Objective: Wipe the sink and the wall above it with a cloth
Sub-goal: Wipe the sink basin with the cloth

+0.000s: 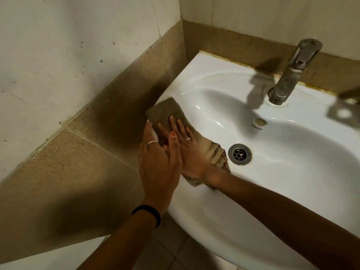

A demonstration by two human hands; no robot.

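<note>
Cloth (171,112) lies on sink (214,221) left rim, long axis far-left to near-right toward drain (240,154); right hand (187,147) flat on it, left hand (157,162) open alongside, touching.

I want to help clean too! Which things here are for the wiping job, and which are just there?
For the job:
- white ceramic sink
- brown-grey folded cloth, lying on the sink's left rim
- right hand, pressing flat on the cloth
- left hand, fingers straight, beside it
- pale tiled wall

Just there:
- dull metal tap
- round steel drain
- black wristband
</note>
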